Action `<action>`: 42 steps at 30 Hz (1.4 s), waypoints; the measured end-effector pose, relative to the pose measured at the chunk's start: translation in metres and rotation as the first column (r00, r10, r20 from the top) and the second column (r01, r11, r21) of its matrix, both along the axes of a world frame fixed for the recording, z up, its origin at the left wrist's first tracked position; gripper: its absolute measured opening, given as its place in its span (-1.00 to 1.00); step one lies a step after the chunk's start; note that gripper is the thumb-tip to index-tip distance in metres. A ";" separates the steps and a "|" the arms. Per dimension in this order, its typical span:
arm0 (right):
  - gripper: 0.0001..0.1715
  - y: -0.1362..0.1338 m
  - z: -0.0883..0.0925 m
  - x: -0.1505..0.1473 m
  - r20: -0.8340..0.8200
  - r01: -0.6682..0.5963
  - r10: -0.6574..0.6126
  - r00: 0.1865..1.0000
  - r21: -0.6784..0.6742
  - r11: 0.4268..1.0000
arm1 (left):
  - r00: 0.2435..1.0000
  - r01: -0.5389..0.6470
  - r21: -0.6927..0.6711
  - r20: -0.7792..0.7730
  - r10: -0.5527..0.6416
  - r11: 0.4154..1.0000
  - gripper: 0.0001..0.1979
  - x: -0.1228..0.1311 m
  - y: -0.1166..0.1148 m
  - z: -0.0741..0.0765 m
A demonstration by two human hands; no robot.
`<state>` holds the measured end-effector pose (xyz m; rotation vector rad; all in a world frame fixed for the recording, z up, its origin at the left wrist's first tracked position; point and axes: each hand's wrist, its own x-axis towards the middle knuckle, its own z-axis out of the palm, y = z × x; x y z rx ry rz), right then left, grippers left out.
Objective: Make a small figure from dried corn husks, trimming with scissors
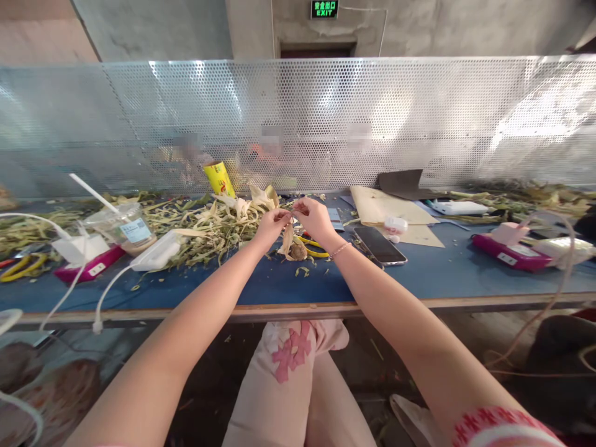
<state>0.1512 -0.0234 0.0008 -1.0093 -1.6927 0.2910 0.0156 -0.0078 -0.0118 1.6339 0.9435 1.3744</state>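
Note:
My left hand (pixel 272 225) and my right hand (pixel 314 218) meet above the blue table (pixel 279 285), both pinched closed on a dried husk strip (pixel 287 239) that hangs down between them. A brown dried pod or bulb (pixel 298 251) lies on the table just below the strip. Yellow-handled pliers (pixel 313 247) lie partly hidden behind my right wrist. A heap of dried husks and stalks (pixel 209 226) spreads to the left of my hands.
A phone (pixel 379 244) lies right of my wrist beside brown paper sheets (pixel 386 214). A plastic cup with a straw (pixel 121 226), pink devices (pixel 510 251) with white cables and a yellow tube (pixel 220 179) stand about. A perforated metal screen (pixel 326 118) closes the far edge.

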 end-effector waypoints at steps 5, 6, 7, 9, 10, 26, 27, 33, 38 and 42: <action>-0.90 -0.002 0.001 -0.001 -0.017 -0.007 0.006 1.000 -0.028 1.000 | 0.998 -0.037 0.047 -0.039 0.039 0.998 -0.84 -0.002 0.003 -0.003; -0.90 -0.002 0.001 -0.001 -0.035 -0.012 0.011 0.999 -0.048 0.999 | 0.998 -0.048 0.059 -0.048 0.051 0.997 -0.84 -0.003 0.004 -0.003; -0.89 -0.002 0.001 -0.002 -0.057 -0.026 0.022 0.998 -0.070 0.997 | 0.997 -0.057 0.066 -0.054 0.060 0.996 -0.85 -0.003 0.004 -0.004; -0.88 0.000 0.000 -0.003 -0.116 -0.076 0.063 0.991 -0.114 0.991 | 0.996 -0.067 0.061 -0.049 0.070 0.996 -0.86 -0.004 0.004 -0.004; -0.89 0.002 -0.001 -0.004 -0.155 -0.111 0.089 0.984 -0.137 0.984 | 0.997 -0.068 0.054 -0.041 0.070 0.996 -0.86 -0.004 0.005 -0.004; -0.77 0.003 -0.002 -0.001 -0.095 -0.077 0.063 0.993 -0.152 0.985 | 0.998 0.033 0.035 0.048 -0.035 0.999 -0.80 -0.002 0.005 -0.006; -0.76 0.003 -0.002 -0.001 -0.065 -0.046 0.037 0.997 -0.139 0.989 | 0.998 0.043 0.038 0.045 -0.045 0.998 -0.80 -0.002 0.005 -0.006; -0.84 0.003 0.000 0.004 0.061 0.035 -0.031 0.998 -0.059 0.998 | 0.995 0.090 0.047 0.045 -0.092 0.995 -0.77 -0.003 0.005 -0.006; -0.91 0.004 0.001 0.007 0.219 -0.029 0.026 0.975 0.012 1.000 | 0.987 0.130 0.046 0.085 -0.133 0.990 -0.76 -0.003 0.004 -0.004; -0.89 0.004 -0.001 0.006 0.251 -0.045 0.030 0.967 0.052 0.998 | 0.990 0.102 0.052 0.093 -0.106 0.993 -0.78 -0.002 0.005 -0.004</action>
